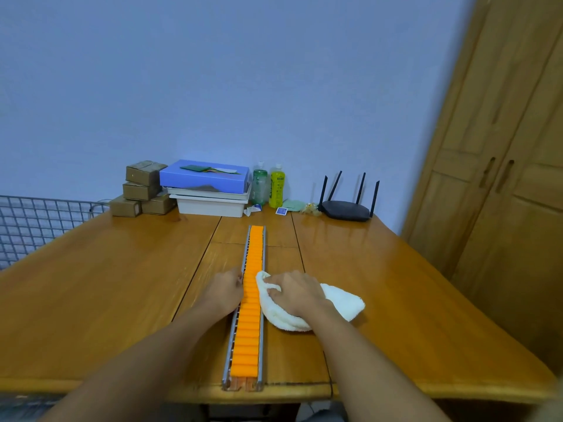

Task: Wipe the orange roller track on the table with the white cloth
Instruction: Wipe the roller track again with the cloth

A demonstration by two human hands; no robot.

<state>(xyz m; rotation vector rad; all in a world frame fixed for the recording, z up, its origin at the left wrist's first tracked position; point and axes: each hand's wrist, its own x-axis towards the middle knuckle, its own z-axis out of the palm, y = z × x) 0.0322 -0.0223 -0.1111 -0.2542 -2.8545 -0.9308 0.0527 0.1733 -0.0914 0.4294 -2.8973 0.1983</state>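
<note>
The orange roller track [248, 324], a long row of orange rollers in a grey metal frame, runs from the table's front edge toward the back along the middle. My left hand [224, 292] rests against the track's left rail about halfway along, fingers curled on the rail. My right hand [294, 292] grips the white cloth [341, 303], which lies bunched on the table just right of the track, its front corner touching the right rail.
The wooden table [122, 284] carries small cardboard boxes [141, 188], a blue box on white trays [207, 190], two bottles [269, 185] and a black router [347, 208] along the back wall. A wire grid [30, 223] stands left, wooden doors [502, 193] right.
</note>
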